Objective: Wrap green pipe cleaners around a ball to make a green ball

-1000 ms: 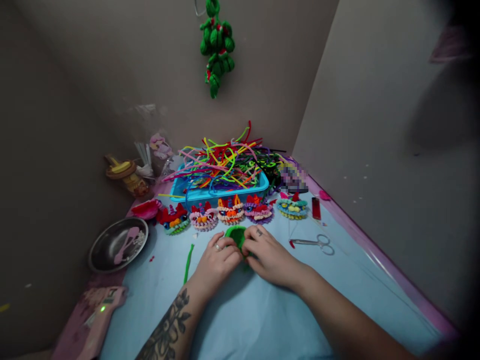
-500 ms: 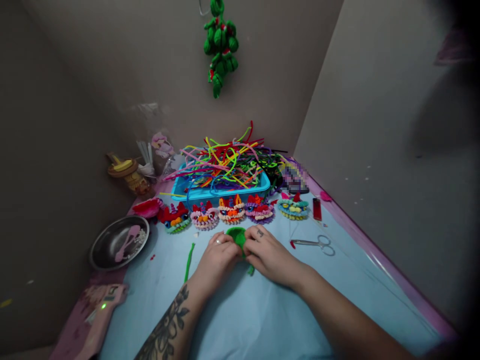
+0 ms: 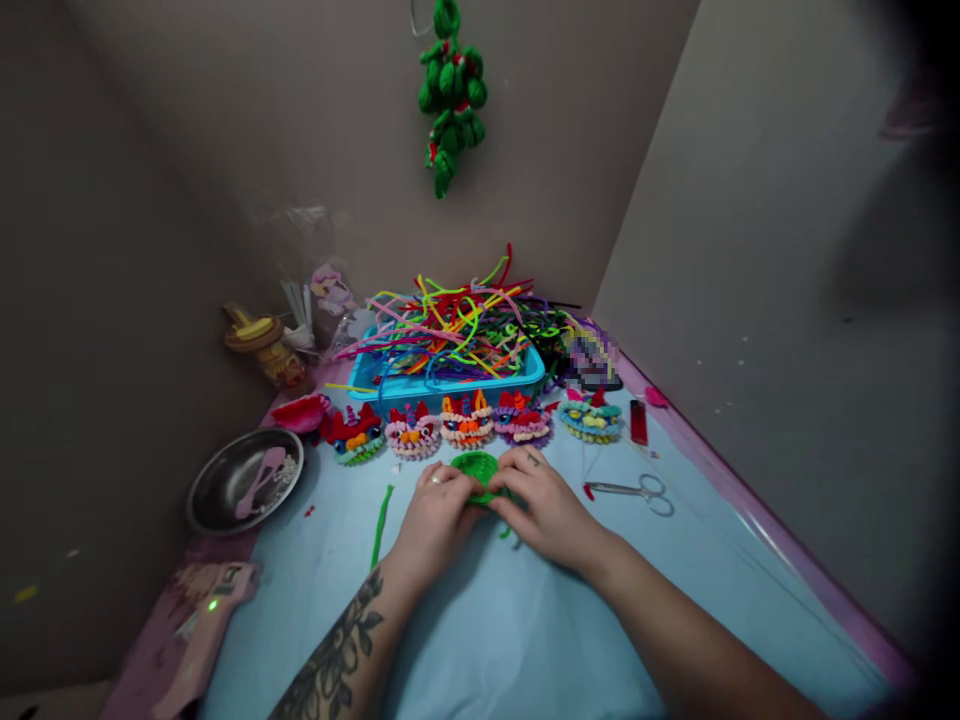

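Both hands are closed around a green coiled pipe-cleaner piece (image 3: 475,465), round and shaped like a shallow bowl. My left hand (image 3: 437,508), with a ring on one finger, grips its left and near edge. On the opposite side, my right hand (image 3: 538,510) pinches the right and near edge. Fingers hide the lower part of the piece. A short green end (image 3: 505,532) shows just below the right fingers. Left of my left hand lies a loose green pipe cleaner (image 3: 381,526). Scissors (image 3: 634,491) rest on the table to the right of my right hand.
Beyond the hands stands a row of several colourful fuzzy animal heads (image 3: 466,420). Behind them, a blue tray (image 3: 450,393) overflows with pipe cleaners (image 3: 457,325). At left are a metal bowl (image 3: 206,495) and a pink device (image 3: 210,630) with a green light. A red lighter-like object (image 3: 638,422) lies right.
The green piece has tipped so its coiled inside shows more. My fingers have shifted slightly along its near edge. The whole view has moved a little.
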`<action>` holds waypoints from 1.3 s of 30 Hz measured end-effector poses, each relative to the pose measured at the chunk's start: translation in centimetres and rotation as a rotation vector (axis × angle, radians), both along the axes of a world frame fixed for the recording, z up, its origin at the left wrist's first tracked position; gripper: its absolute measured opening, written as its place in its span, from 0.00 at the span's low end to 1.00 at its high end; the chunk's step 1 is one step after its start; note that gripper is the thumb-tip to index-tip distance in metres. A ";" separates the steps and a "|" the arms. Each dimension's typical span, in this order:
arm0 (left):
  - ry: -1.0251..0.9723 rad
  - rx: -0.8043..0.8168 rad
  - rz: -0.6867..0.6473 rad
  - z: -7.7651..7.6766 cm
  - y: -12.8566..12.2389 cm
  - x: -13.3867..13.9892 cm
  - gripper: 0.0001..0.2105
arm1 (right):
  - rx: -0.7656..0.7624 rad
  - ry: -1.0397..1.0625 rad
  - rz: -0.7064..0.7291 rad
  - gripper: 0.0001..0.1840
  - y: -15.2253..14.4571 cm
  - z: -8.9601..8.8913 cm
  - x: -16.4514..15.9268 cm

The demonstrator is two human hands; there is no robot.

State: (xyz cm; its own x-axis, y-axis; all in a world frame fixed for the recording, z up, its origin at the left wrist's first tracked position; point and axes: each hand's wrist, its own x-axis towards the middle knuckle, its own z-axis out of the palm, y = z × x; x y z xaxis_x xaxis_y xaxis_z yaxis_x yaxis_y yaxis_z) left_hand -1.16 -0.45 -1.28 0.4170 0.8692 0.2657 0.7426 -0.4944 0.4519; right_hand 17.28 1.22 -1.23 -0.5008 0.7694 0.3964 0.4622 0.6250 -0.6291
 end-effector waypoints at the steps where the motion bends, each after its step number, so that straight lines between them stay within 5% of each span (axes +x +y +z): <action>1: 0.017 -0.008 0.008 0.1 0.0 0.0 0.04 | 0.008 -0.013 0.002 0.07 0.0 0.1 0.0; 9: -0.074 -0.143 -0.024 0.3 -0.2 0.3 0.05 | 0.079 -0.051 0.013 0.07 -0.2 0.1 0.1; 16: -0.336 -0.342 0.003 0.5 -0.3 0.2 0.03 | 0.392 -0.027 -0.059 0.06 -0.8 -0.2 -0.2; 24: -0.439 -0.420 0.081 1.1 -0.5 0.4 0.05 | 0.171 0.089 -0.065 0.10 -0.1 0.0 0.1; 39: -0.820 -0.626 0.117 0.4 0.0 0.2 0.10 | 0.042 0.102 0.023 0.08 0.3 -0.5 0.1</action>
State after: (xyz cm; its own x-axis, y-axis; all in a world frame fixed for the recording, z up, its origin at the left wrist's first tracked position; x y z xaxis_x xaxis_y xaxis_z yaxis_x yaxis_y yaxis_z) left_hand -0.93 -0.43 -0.90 0.2161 0.9728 -0.0831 0.1199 0.0580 0.9911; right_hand 17.38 1.56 -1.68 -0.4738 0.7398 0.4778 0.3825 0.6616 -0.6450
